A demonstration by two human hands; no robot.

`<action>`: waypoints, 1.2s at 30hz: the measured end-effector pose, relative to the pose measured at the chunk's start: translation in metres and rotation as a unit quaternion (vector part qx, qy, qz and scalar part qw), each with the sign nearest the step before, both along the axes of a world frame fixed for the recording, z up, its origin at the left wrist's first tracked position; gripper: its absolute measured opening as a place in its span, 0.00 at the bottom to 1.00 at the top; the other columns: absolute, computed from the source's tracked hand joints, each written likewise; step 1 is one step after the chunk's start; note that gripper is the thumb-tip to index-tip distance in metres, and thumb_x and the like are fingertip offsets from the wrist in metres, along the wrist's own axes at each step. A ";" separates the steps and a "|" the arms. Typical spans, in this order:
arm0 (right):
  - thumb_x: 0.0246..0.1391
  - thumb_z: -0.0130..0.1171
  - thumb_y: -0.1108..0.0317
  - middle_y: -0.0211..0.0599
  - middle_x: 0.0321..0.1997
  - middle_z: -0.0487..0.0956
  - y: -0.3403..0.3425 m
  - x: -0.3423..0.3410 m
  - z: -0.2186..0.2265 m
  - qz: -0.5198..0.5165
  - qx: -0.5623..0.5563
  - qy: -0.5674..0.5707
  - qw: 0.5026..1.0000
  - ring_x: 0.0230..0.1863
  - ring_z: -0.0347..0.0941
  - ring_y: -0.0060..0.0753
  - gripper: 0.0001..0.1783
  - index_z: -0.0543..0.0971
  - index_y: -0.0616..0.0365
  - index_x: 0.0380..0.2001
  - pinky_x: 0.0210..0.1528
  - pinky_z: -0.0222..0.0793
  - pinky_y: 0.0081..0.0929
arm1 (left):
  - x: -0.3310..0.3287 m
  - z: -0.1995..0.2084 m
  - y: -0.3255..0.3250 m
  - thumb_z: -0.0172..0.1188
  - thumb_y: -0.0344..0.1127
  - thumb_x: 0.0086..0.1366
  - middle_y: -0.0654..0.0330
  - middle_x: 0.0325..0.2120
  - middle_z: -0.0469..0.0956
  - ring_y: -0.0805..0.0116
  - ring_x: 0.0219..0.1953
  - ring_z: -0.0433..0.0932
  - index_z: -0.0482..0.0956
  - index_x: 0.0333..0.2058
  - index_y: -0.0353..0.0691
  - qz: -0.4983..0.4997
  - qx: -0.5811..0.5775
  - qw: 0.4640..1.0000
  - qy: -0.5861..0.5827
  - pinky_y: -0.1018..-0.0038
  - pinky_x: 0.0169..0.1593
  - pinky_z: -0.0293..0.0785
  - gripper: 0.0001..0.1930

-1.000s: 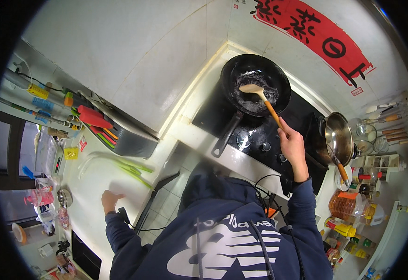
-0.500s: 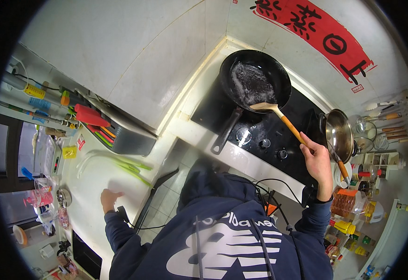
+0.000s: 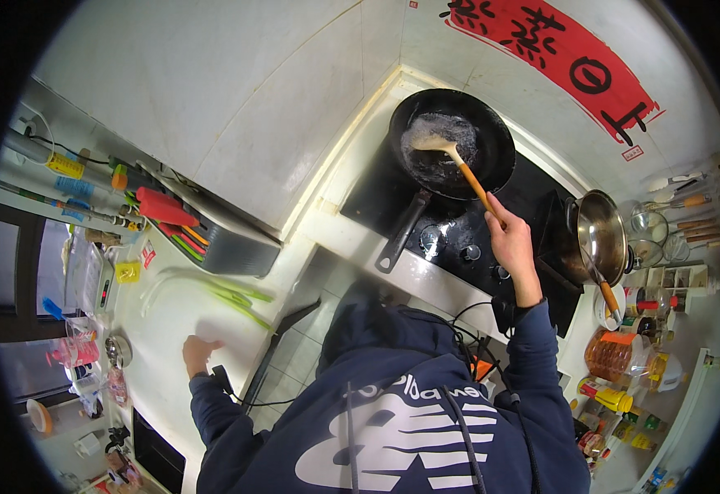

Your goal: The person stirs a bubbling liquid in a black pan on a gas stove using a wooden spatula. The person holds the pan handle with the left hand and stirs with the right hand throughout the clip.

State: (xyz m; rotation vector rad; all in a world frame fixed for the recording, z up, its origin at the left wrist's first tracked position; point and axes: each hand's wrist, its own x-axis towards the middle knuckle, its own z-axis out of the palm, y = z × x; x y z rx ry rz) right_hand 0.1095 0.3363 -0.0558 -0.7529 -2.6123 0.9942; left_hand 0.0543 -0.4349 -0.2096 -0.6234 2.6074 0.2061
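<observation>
My right hand (image 3: 512, 243) is closed around the wooden handle of a spatula (image 3: 468, 174) with a beige head. That head lies inside a black frying pan (image 3: 504, 136), touching a whitish, frothy film on its bottom. The pan rests on a black glass cooktop (image 3: 533, 193), its long handle pointing toward me, and neither hand touches that handle. At the left, my left hand (image 3: 202, 354) is over the white counter (image 3: 228, 342), its thumb apart from the fingers and nothing seen in it. Green stalks (image 3: 240, 300) lie just beyond that hand.
A steel pot (image 3: 600, 226) stands right of the pan, with a wooden-handled utensil (image 3: 605, 288) leaning in it. Several bottles (image 3: 615, 354) line the right side. A grey knife holder (image 3: 244, 247) stands at left, and a dark cable (image 3: 273, 402) runs past my body.
My right hand has moved left and slightly toward the pan. The spatula's head has slid from the pan's near edge to the film's far left part. My left hand has hardly moved.
</observation>
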 end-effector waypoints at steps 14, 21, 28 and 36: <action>0.71 0.62 0.59 0.56 0.35 0.84 0.024 0.017 0.005 -0.064 0.083 -0.061 0.993 0.34 0.82 0.45 0.23 0.81 0.36 0.67 0.43 0.78 0.40 | 0.006 0.000 0.001 0.85 0.58 0.45 0.52 0.15 0.82 0.56 0.18 0.84 0.82 0.18 0.34 -0.020 -0.011 0.999 0.035 0.61 0.31 0.82 0.30; 0.71 0.63 0.62 0.33 0.27 0.74 0.023 0.049 0.015 -0.043 0.004 -0.065 0.997 0.30 0.68 0.20 0.25 0.80 0.43 0.70 0.38 0.71 0.25 | -0.005 0.004 0.003 0.89 0.51 0.43 0.49 0.21 0.84 0.56 0.19 0.85 0.80 0.31 0.25 0.011 0.009 1.000 -0.022 0.63 0.25 0.82 0.34; 0.72 0.63 0.60 0.41 0.32 0.83 0.022 0.056 -0.020 -0.063 0.012 -0.056 0.996 0.32 0.74 0.22 0.33 0.70 0.45 0.77 0.40 0.75 0.28 | -0.004 -0.001 -0.002 0.88 0.53 0.45 0.50 0.20 0.84 0.56 0.19 0.84 0.82 0.24 0.26 0.004 0.006 1.000 -0.024 0.64 0.25 0.83 0.32; 0.77 0.58 0.56 0.24 0.35 0.82 0.066 0.111 -0.090 -0.329 -0.153 0.184 0.914 0.32 0.72 0.16 0.19 0.85 0.55 0.59 0.37 0.72 0.20 | -0.002 -0.002 -0.003 0.86 0.56 0.48 0.48 0.21 0.85 0.56 0.20 0.86 0.85 0.28 0.22 -0.019 0.001 0.999 -0.032 0.63 0.25 0.83 0.35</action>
